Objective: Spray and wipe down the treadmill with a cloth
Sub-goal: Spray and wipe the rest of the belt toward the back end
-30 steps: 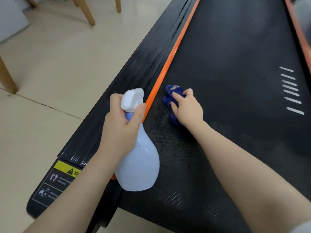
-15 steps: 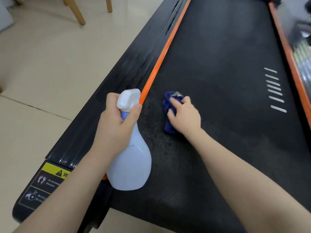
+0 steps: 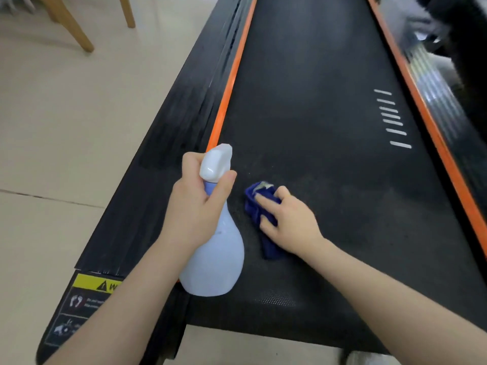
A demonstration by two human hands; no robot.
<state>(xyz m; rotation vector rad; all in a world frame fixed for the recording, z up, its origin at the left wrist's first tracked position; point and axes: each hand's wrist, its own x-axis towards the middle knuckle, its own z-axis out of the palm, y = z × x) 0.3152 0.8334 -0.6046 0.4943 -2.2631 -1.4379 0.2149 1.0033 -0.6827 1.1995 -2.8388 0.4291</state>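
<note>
You are looking down the length of a treadmill (image 3: pixel 316 101) whose wide black belt has a fine dotted, rubbery texture, with a short ladder of white dashes (image 3: pixel 392 118) printed toward its right side. An orange strip (image 3: pixel 229 83) runs along each edge of the belt, and outside the left one lies a black ribbed side rail (image 3: pixel 168 159) ending in a yellow warning sticker (image 3: pixel 97 284) near you. The treadmill sits on a pale cream tiled floor (image 3: pixel 66 127), smooth and matte, with one grout line crossing it. Slanted wooden chair legs (image 3: pixel 71 25) stand at the upper left.

Your left hand (image 3: pixel 195 214) wraps around the neck of a spray bottle (image 3: pixel 216 259), thumb along one side; the bottle is glossy, pale lavender and pear-shaped, with a white trigger head, held above the belt's left edge. Your right hand (image 3: pixel 287 225) presses a crumpled dark blue cloth (image 3: pixel 257 206) flat onto the belt just right of the bottle, fingers bent over the soft folds; a small light patch shows at its far end.
</note>
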